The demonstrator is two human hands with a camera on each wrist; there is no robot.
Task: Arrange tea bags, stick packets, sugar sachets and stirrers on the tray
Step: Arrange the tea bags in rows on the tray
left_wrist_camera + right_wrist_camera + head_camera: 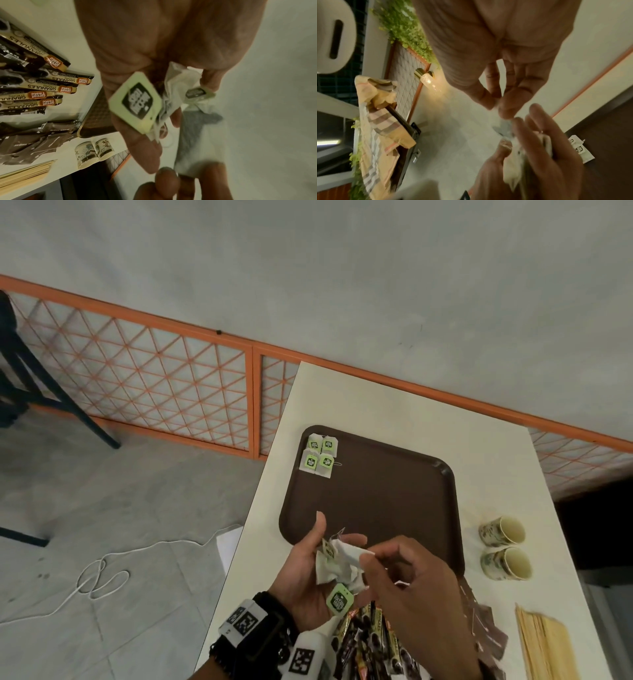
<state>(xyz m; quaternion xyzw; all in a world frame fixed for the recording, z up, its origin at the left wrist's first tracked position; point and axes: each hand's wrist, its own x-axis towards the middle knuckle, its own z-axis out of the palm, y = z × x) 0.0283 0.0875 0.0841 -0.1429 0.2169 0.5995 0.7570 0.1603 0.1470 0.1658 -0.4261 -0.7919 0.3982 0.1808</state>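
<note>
Above the near edge of the brown tray [376, 494], my left hand [329, 542] grips a small bunch of white tea bags [334, 571]. A green tag [339, 600] dangles from the bunch below the palm. My right hand [369, 559] pinches the corner of one tea bag [354, 553] of that bunch between thumb and forefinger. In the left wrist view that tea bag [199, 146] stretches from my left fingers toward the right fingertips [168, 177]. Several tea bags [318, 455] lie in a square in the tray's far left corner.
Coffee stick packets [370, 642] are heaped on the white table under my hands. Brown sugar sachets [486, 631] and wooden stirrers [544, 645] lie to their right. Two paper cups [505, 546] lie on their sides right of the tray. The table's left edge drops to the floor.
</note>
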